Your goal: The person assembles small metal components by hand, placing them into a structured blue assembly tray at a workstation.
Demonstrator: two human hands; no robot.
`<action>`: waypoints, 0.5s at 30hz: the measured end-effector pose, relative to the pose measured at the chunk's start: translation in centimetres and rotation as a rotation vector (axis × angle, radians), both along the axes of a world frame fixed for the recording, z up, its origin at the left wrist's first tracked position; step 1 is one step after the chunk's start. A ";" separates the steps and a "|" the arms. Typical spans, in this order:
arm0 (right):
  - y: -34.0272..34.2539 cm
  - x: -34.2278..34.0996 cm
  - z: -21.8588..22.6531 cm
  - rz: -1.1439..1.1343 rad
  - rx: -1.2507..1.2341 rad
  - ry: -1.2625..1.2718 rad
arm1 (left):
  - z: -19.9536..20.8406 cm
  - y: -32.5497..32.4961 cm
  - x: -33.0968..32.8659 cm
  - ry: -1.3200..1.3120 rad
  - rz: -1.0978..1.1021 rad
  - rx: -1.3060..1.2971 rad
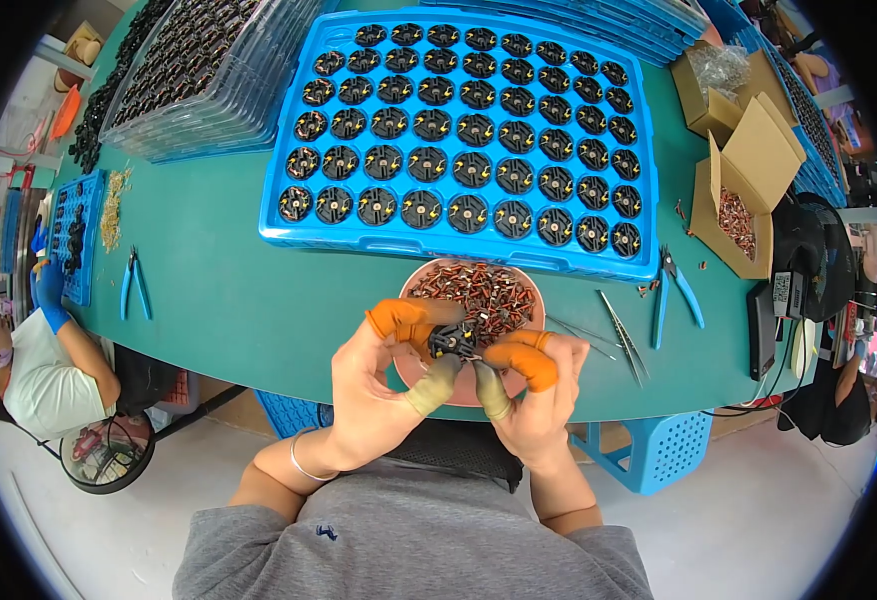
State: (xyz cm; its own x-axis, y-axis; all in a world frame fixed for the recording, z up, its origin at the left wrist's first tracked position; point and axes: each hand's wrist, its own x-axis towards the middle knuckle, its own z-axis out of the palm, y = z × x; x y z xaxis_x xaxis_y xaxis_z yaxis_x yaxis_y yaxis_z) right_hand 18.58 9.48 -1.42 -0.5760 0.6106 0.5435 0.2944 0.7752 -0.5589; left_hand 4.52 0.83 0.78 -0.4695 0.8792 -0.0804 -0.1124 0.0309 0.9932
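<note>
My left hand [367, 398], with orange and pale yellow finger cots, grips a small black round part [450, 342] between thumb and fingers. My right hand [542, 395], wearing similar cots, is closed at the right edge of that part; its fingertips hide what they pinch. Both hands are over the near side of a pink bowl [540, 303] full of small red-brown and silver components [499, 302]. Beyond the bowl lies a blue tray [359, 240] with rows of black round parts [468, 213], many with yellow bits on them.
Tweezers [623, 335] and blue-handled pliers [671, 290] lie right of the bowl; more pliers [136, 283] lie left. An open carton [734, 215] holds components. Stacked clear trays [204, 105] stand far left. A co-worker [54, 370] sits at the left, near a smaller blue tray [76, 240].
</note>
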 end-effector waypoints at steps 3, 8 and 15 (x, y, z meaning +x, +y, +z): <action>-0.3 0.1 -0.4 -0.004 0.006 0.005 | 0.2 -0.1 0.1 -0.018 -0.010 -0.010; -0.6 0.1 -1.2 0.047 -0.297 0.204 | 0.4 0.5 0.3 -0.179 -0.028 0.036; 0.7 1.2 -0.5 0.296 -0.720 0.174 | 0.0 0.1 -0.1 -0.152 -0.079 0.064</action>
